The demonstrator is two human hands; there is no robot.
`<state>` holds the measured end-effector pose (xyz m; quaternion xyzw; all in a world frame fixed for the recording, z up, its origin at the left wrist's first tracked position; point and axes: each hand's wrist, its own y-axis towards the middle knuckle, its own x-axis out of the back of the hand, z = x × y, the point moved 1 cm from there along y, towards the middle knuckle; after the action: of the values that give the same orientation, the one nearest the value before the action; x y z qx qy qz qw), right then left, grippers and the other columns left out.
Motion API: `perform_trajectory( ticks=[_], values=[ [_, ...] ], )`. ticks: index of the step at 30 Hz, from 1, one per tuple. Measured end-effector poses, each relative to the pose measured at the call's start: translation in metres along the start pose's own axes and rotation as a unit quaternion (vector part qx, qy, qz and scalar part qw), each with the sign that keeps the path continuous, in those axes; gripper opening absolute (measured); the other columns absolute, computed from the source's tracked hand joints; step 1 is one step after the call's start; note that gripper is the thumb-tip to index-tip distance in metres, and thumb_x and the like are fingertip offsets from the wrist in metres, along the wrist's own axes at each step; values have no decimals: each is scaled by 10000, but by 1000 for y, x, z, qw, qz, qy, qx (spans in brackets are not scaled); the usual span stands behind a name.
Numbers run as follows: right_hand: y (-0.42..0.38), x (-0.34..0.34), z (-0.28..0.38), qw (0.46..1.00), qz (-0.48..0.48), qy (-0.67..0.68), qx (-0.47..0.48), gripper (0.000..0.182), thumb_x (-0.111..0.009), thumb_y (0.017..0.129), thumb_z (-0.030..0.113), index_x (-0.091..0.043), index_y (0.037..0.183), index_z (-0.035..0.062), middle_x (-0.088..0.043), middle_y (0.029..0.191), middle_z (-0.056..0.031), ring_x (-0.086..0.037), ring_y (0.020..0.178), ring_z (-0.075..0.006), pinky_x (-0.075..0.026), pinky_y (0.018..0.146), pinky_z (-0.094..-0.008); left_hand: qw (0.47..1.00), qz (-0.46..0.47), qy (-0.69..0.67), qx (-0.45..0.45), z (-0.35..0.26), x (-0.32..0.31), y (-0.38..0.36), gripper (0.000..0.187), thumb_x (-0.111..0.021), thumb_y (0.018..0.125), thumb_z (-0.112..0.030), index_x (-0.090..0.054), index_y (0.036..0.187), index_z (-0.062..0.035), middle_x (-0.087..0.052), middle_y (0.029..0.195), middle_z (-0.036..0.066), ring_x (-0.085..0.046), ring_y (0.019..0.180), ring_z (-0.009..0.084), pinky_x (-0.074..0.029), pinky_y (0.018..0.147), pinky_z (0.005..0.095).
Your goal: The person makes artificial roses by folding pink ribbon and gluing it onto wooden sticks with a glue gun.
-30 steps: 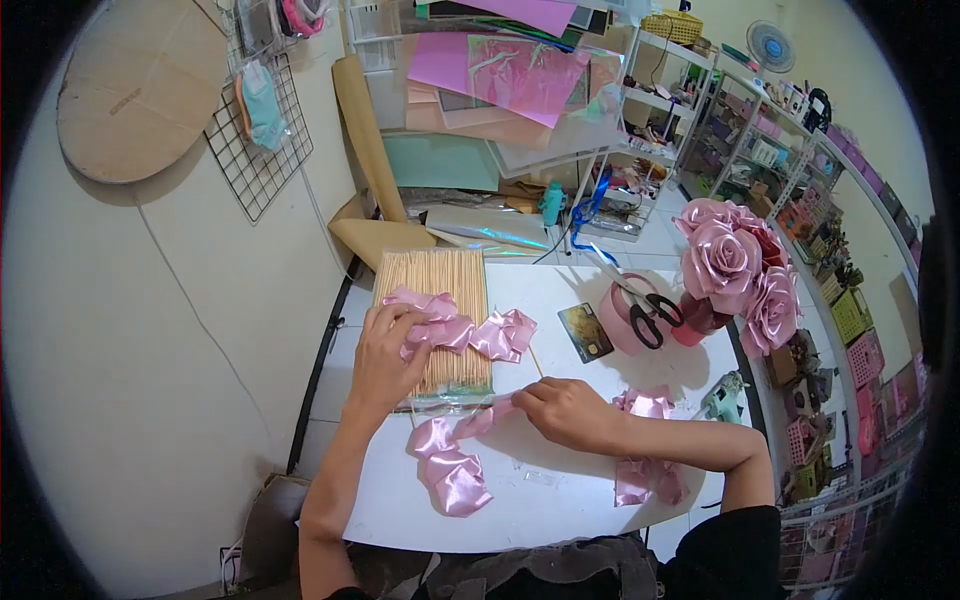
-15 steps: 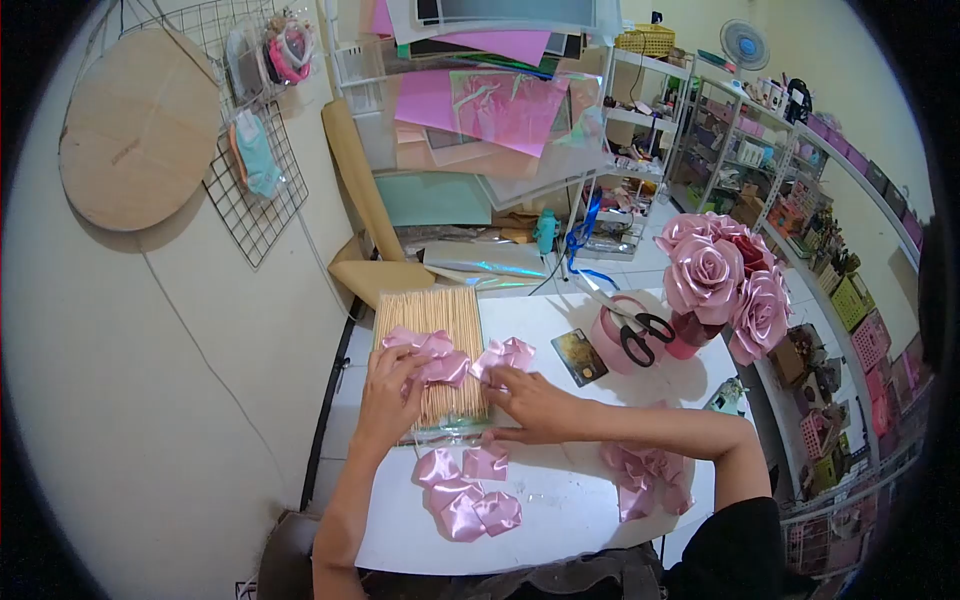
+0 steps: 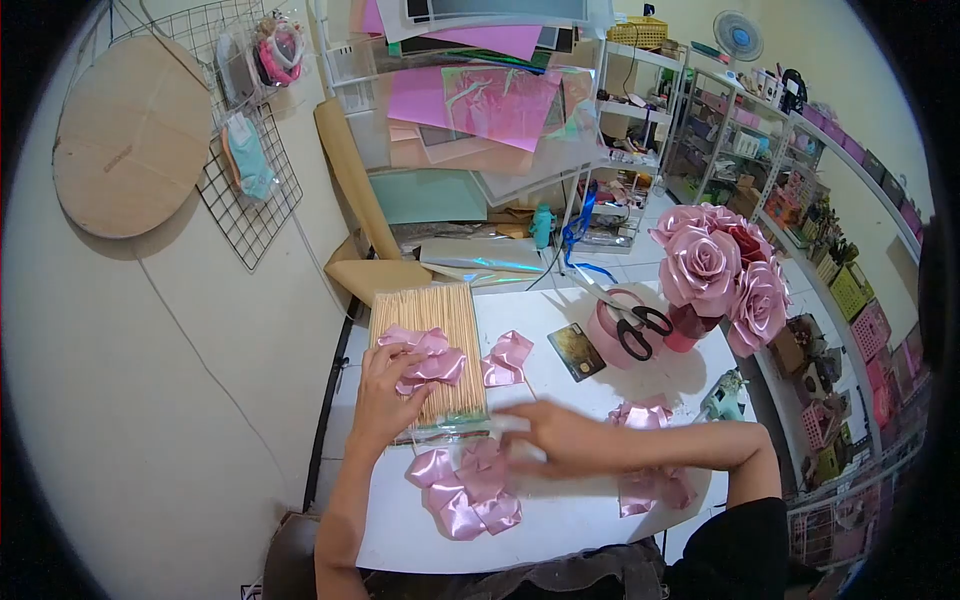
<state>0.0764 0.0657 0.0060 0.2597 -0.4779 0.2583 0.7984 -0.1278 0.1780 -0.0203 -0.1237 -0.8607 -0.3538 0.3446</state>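
My left hand rests at the left side of a pile of pink satin petals, fingers and thumb around its edge. This pile lies on a pack of thin wooden sticks. My right hand is smeared by motion above the white table, so its fingers cannot be read. Just beyond it, right of the pack, lies a folded pink satin piece. Closest to me is a cluster of satin petals. More pink satin pieces lie partly hidden under my right forearm.
On the white table stand a pink ribbon roll with black-handled scissors and a bunch of satin roses. A dark card and a pale green glue gun lie nearby. Shelves line the right side.
My right hand has left the satin piece beside the pack and moved toward me and slightly right. That piece now lies on the table. My left hand stays at its petals.
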Motion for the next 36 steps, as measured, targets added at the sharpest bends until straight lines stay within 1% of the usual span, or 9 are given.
perform_trajectory(
  ticks=[2,5,8,12,18,22,25,27,36],
  values=[
    [10,2,-31,992,-89,-69,-64,506,-544,773,397,-503,1029,-38,-415,1170,-238,-425,1077,-348,-362,883,-422,1000,-8,4,-8,2,-2,0,344,-708,602,-121,-601,925,-66,-506,964,111,-440,956,293,-367,841,367],
    [11,-10,-64,977,-74,-169,-103,546,-549,765,404,-473,1076,-39,-377,1198,-250,-368,1134,-347,-341,908,-430,1000,-18,5,-16,3,-3,0,342,-706,597,-106,-600,918,-56,-507,944,118,-438,940,300,-374,826,368],
    [8,-12,-70,987,15,-43,-155,599,-550,762,414,-430,1127,-45,-326,1240,-248,-301,1191,-338,-317,932,-425,1000,-19,2,-10,6,-2,0,325,-690,601,-86,-600,911,-52,-510,952,114,-441,939,297,-375,824,366],
    [0,-3,-53,986,-8,-45,-158,630,-559,757,407,-398,1159,-50,-294,1276,-231,-288,1208,-323,-297,950,-411,1000,-27,-3,-3,5,-1,0,302,-655,609,-45,-598,906,-47,-514,966,110,-442,939,294,-376,823,362],
    [-20,-8,20,1000,24,-1,-20,631,-566,761,372,-376,1181,-58,-308,1278,-231,-303,1204,-317,-289,952,-443,999,-34,-8,5,5,2,1,270,-611,646,-22,-588,915,-33,-519,965,118,-450,939,294,-373,824,354],
    [-20,-11,16,995,60,56,53,495,-551,772,375,-481,1126,36,-343,1242,-259,-336,1182,-322,-303,944,-432,999,-43,-16,13,11,2,1,250,-573,675,-6,-582,924,-30,-524,952,126,-460,926,294,-370,827,357],
    [-6,7,-7,995,60,63,-44,469,-543,783,376,-491,1133,68,-308,1250,-288,-320,1183,-356,-293,943,-448,998,-62,-10,30,16,1,-1,236,-548,695,3,-579,927,-26,-527,942,130,-466,914,294,-369,825,359],
    [0,-2,-26,990,-5,-92,-104,513,-524,785,423,-488,1131,46,-279,1251,-309,-277,1197,-384,-265,940,-495,997,-68,-9,42,17,0,-1,255,-590,673,-21,-582,927,-35,-526,933,124,-464,918,290,-378,810,359],
    [-6,-14,-30,981,94,-87,-144,717,-482,785,497,-353,1170,-94,-279,1275,-251,-247,1221,-339,-207,963,-525,999,-4,24,37,6,1,-2,288,-705,595,-83,-615,867,-55,-558,902,73,-495,897,247,-402,785,337]
  ],
)
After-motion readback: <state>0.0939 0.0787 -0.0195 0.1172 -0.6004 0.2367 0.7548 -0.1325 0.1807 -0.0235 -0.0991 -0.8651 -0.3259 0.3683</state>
